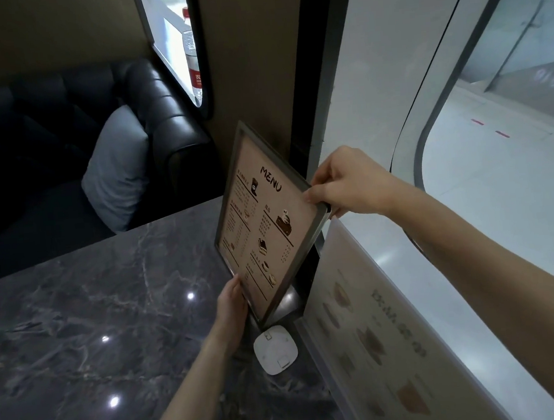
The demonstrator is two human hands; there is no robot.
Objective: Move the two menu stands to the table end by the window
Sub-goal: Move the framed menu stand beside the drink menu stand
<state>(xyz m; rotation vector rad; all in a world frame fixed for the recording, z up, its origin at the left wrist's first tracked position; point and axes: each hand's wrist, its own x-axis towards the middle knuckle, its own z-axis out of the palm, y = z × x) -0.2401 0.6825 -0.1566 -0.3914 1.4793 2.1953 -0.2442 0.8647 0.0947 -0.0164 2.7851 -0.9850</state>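
Observation:
A framed menu stand [263,224] with a beige "MENU" sheet stands tilted at the window end of the dark marble table [95,323]. My right hand [346,184] grips its upper right corner. My left hand [231,304] holds its lower left edge. A second menu stand [374,328], clear and pale with faint drink pictures, stands along the window side to the right of the framed one, below my right forearm.
A small white square device [275,350] lies on the table below the framed menu. A black leather sofa [162,119] with a grey cushion [116,169] sits beyond the table. A water bottle [192,54] stands behind the small window. Curved glass [494,126] runs along the right.

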